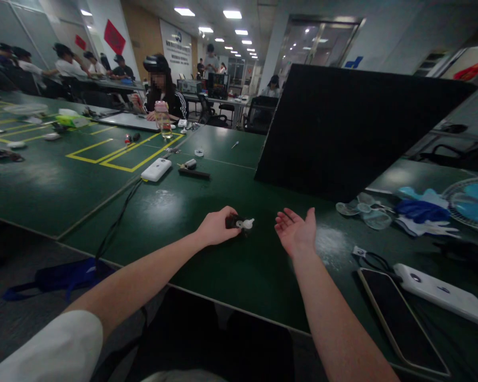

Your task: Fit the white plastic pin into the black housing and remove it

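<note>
My left hand (218,227) grips a small dark part with a white piece (246,223) jutting from its right side, just over the green table. Its exact kind is too small to make out. To the right, apart from it, my right hand (297,231) is turned palm up with the fingers spread and slightly curled. A thin dark line crosses its fingers; I cannot tell whether it is a small object or a shadow. Beyond the left hand lie a dark flat bar (194,173) and a small motor-like piece (190,164).
A large black panel (342,132) leans at the right. Near it are fan blades (366,211), gloves (422,215), a phone (402,318) and a white power bank (442,292). Another white power bank (156,170) lies left. Across the table sits a person (165,95) behind a bottle (163,119).
</note>
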`<control>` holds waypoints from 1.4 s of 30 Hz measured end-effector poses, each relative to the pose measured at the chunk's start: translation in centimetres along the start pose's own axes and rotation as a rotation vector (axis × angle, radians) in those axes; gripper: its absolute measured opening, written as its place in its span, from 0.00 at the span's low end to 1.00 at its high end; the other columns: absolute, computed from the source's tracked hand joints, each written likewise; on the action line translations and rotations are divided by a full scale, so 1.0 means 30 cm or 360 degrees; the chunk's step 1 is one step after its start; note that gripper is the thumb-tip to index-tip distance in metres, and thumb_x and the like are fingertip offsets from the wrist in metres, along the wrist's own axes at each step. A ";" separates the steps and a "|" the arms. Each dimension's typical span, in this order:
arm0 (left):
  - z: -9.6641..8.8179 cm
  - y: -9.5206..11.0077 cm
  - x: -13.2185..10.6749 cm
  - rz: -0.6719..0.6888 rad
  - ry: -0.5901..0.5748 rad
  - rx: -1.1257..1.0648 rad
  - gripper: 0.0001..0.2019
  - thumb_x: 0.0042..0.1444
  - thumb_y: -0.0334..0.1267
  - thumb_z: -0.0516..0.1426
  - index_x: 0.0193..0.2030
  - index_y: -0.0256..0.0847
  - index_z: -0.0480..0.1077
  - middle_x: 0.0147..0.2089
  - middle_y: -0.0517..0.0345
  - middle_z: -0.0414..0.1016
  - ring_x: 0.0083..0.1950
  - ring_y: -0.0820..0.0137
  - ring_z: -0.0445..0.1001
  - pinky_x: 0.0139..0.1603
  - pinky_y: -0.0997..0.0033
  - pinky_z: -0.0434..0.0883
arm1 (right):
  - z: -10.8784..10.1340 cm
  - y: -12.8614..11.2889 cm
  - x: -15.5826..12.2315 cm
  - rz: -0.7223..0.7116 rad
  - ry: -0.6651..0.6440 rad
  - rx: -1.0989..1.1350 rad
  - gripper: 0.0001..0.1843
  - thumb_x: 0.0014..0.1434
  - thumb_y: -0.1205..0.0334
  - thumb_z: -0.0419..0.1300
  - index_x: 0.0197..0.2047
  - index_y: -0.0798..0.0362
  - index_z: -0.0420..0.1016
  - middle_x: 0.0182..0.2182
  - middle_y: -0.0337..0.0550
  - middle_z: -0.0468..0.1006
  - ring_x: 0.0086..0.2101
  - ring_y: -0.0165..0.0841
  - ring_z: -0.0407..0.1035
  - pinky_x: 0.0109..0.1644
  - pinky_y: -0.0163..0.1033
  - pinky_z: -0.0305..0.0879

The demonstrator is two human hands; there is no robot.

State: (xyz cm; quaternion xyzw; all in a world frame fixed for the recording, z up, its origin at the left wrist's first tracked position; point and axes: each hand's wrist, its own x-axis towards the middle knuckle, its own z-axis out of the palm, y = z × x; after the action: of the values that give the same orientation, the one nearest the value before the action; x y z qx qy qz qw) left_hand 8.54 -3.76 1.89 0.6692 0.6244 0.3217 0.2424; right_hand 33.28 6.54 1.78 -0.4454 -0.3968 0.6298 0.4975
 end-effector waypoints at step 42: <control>-0.154 -0.220 0.095 -0.0281 0.0226 0.0480 0.26 0.65 0.49 0.52 0.64 0.40 0.53 0.52 0.40 0.76 0.50 0.54 0.79 0.50 0.57 0.73 | 0.010 -0.066 -0.051 0.0092 0.0012 0.0663 0.43 0.57 0.23 0.38 0.42 0.50 0.75 0.35 0.47 0.79 0.32 0.37 0.72 0.32 0.43 0.67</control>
State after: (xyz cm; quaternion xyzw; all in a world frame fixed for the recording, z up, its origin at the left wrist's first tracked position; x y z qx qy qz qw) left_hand 0.71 -0.60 0.59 0.6162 0.7373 0.2485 0.1219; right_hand 33.71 5.42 3.98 -0.3463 -0.2432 0.7105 0.5623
